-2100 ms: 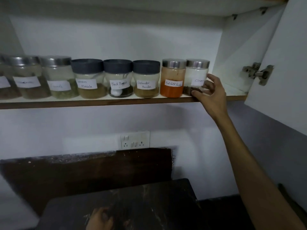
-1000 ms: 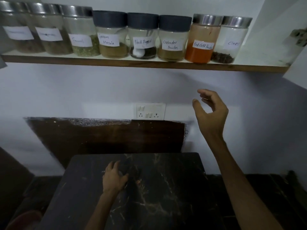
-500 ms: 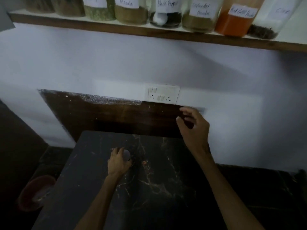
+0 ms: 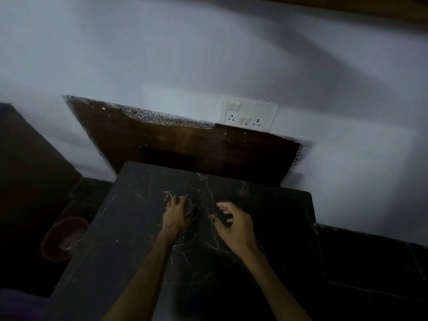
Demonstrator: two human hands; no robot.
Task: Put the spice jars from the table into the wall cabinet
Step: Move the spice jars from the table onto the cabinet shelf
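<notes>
While left hand (image 4: 176, 215) fingers grip spice jar (image 4: 188, 206) on table (image 4: 266, 262), right hand (image 4: 235, 224) fingers loosely spread.

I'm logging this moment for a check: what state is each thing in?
Jar: upright on the table, under the left hand.
Left hand: fingers curled over the jar's lid.
Right hand: holds nothing, fingers loosely spread above the table.
Table: dark marbled top, carrying the jar.
Red bowl: on the floor, left of the table.
</notes>
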